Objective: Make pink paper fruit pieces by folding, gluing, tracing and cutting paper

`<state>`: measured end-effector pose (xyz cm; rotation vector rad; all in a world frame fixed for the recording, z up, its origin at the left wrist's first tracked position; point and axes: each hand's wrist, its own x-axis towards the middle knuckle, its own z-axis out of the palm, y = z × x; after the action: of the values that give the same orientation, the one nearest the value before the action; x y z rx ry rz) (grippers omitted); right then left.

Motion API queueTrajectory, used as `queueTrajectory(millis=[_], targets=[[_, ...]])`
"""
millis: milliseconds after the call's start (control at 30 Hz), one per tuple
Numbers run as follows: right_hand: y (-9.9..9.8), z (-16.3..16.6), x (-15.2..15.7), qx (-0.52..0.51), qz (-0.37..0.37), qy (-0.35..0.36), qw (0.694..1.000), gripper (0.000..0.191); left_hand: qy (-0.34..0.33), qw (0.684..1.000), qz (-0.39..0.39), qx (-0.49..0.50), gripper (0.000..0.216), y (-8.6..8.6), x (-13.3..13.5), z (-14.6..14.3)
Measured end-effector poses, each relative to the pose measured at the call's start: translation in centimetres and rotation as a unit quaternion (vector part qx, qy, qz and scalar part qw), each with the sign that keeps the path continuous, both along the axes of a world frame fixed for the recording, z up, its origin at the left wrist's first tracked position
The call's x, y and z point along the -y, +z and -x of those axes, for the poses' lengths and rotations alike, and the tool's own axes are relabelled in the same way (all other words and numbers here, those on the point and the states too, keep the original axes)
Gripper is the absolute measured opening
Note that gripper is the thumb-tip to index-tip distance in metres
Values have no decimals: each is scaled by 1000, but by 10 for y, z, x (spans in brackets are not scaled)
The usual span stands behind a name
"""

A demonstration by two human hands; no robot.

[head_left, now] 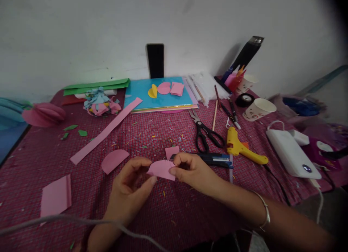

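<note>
Between my two hands is a small pink paper half-circle (161,170), its curved edge up and marked with short cuts near the right end. My left hand (127,186) pinches its left end between thumb and fingers. The right end is gripped by my right hand (191,170), closed, thumb in front. Just behind lie a small pink paper piece (172,151) and a dark blue stapler (214,159), partly hidden by my right hand. Another pink half-circle (115,160) rests left of my left hand, with folded pink paper (56,196) farther left.
Black-handled scissors (204,132) and a yellow glue gun (239,145) lie to the right. A white power bank (293,154), paper cups (259,110) and tape (244,99) stand beyond. A pink strip (107,130) crosses the left. A grey cable (89,221) runs across the front.
</note>
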<state>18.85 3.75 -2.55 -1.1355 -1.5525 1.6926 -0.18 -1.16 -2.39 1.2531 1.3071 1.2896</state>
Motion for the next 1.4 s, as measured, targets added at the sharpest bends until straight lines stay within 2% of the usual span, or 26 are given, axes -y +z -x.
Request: queueTrajectory(millis=[133, 233, 367, 467, 700, 867, 1000, 1067, 1133, 1233, 1300, 1400], targets=[[1, -2, -1, 5, -8, -2, 1000, 20, -46, 984, -109, -131, 24, 4, -1, 2], [0, -2, -1, -7, -2, 1, 1000, 17, -46, 959, -185, -210, 33, 2, 0, 5], [4, -2, 0, -23, 7, 4, 1000, 19, -42, 937, -216, -270, 37, -2, 1, 7], [9, -4, -1, -48, 12, 28, 998, 18, -41, 947, -188, -258, 32, -3, 1, 9], [10, -8, -3, -136, 33, 85, 986, 36, -72, 969, -144, -188, 25, -3, 0, 11], [6, -5, 1, -176, 54, 117, 976, 36, -81, 972, -148, -161, 29, -5, 2, 11], [4, -4, 3, -176, 73, 117, 975, 33, -97, 974, -143, -144, 31, -4, 3, 9], [4, -4, 3, -169, 63, 109, 978, 31, -90, 984, -107, -111, 28, -2, 3, 7], [3, -4, 2, -156, 44, 99, 982, 29, -98, 993, -36, -51, 29, 2, 4, 4], [3, -3, 3, -134, 16, 86, 987, 25, -151, 985, 53, 66, 37, 2, 6, 0], [3, -3, 4, -120, -1, 83, 989, 24, -165, 975, 81, 121, 37, -1, 7, 0], [2, -3, 6, -101, -31, 77, 991, 22, -153, 972, 105, 143, 36, -7, 8, 1]])
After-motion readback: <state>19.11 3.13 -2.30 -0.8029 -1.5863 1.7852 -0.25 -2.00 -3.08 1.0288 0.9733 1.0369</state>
